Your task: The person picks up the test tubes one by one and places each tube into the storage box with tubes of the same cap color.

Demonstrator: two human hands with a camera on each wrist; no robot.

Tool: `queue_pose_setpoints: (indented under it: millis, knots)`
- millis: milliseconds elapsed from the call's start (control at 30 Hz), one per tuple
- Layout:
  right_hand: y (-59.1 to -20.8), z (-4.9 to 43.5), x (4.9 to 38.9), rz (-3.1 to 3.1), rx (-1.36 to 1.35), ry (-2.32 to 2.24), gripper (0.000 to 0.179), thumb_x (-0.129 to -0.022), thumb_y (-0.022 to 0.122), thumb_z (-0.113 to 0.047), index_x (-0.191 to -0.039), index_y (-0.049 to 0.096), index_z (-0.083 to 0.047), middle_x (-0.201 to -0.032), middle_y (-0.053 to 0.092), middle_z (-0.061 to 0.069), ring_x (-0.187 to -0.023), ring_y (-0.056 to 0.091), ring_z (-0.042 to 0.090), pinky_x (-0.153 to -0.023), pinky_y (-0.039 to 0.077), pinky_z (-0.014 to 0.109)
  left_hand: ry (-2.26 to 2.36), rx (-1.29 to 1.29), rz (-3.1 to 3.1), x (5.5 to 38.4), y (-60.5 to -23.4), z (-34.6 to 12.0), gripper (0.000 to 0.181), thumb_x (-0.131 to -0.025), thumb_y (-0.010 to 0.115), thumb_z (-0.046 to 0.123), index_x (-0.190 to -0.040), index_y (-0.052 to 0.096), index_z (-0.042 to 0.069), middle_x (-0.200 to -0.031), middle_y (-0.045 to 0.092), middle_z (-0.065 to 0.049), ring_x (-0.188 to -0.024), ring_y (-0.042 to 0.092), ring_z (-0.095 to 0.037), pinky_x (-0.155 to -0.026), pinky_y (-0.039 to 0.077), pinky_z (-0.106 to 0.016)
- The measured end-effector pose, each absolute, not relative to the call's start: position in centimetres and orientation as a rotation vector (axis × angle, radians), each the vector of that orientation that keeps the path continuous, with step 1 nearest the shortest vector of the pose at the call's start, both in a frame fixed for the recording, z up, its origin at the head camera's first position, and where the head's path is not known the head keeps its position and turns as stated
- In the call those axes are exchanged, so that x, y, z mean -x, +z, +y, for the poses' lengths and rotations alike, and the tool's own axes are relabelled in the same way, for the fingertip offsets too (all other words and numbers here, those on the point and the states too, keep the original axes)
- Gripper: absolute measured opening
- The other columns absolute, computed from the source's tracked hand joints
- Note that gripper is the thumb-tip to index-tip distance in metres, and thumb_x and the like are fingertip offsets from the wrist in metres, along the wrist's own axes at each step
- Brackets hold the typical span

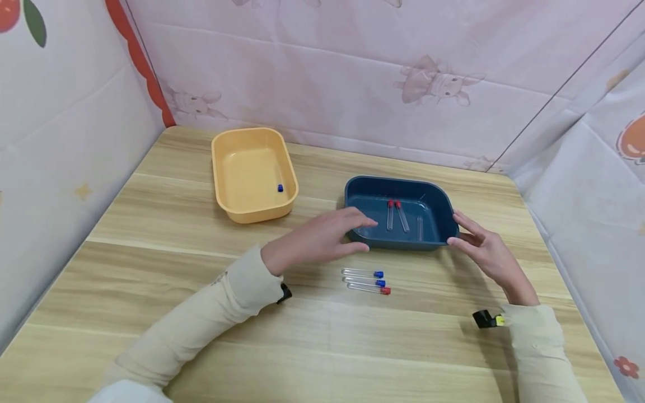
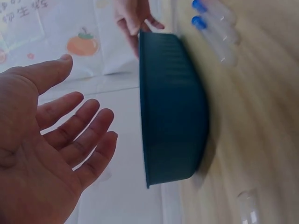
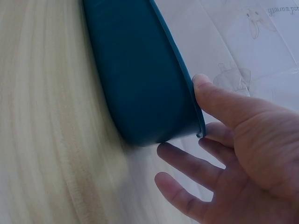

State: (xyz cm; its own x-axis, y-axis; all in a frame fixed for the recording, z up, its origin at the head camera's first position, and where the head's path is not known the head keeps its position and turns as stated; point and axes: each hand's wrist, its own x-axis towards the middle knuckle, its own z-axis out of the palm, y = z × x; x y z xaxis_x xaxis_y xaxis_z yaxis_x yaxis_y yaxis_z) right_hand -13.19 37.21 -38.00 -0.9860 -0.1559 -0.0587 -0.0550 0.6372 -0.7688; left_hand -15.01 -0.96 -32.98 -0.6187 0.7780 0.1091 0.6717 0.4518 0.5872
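A dark blue plastic tray (image 1: 363,238) stands on the table, holding red-capped test tubes (image 1: 390,215) and a clear tube (image 1: 420,228) with no cap showing. My right hand (image 1: 486,254) holds the tray's right end, thumb at the rim (image 3: 189,86) and fingers round the corner. By the tray's left end, my left hand (image 1: 332,235) has its fingers spread and holds nothing; a gap shows between it and the tray in the left wrist view. Close in front of the tray lie blue-capped test tubes (image 1: 360,273) and one red-capped tube (image 1: 368,288), side by side.
A yellow plastic tray (image 1: 254,215) stands at the back left with a blue-capped tube (image 1: 280,188) inside. Printed cloth (image 1: 327,84) hangs round the table (image 1: 282,358) at the back and sides. Low in the left wrist view is a clear tube end (image 2: 247,207).
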Motion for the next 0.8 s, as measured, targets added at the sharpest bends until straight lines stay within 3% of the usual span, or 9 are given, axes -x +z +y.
queue_pose_setpoints:
  millis: [400,800]
  knots:
    - [-38.1,37.3,13.3,2.776,0.185,-1.231,0.064,-0.089,0.062,-0.032,-0.145,0.033,-0.019,-0.149,0.029,-0.004,-0.118,0.05,0.028,-0.08,0.042,0.007,0.782,-1.335,2.465,13.0,-34.6,-0.3,0.047,-0.091,0.056,0.043,-0.132,0.053,0.02,-0.124,0.053,0.004,-0.115,0.045,-0.008,-0.095,0.041,-0.027]
    - [-38.2,37.4,13.4,2.766,0.189,-1.231,0.065,-0.089,0.062,-0.033,-0.146,0.032,-0.019,-0.15,0.028,-0.004,-0.119,0.049,0.028,-0.08,0.042,0.008,0.713,-1.328,2.409,11.7,-36.8,0.7,0.041,-0.09,0.062,0.033,-0.127,0.058,0.018,-0.117,0.057,0.007,-0.099,0.053,-0.008,-0.086,0.045,-0.023]
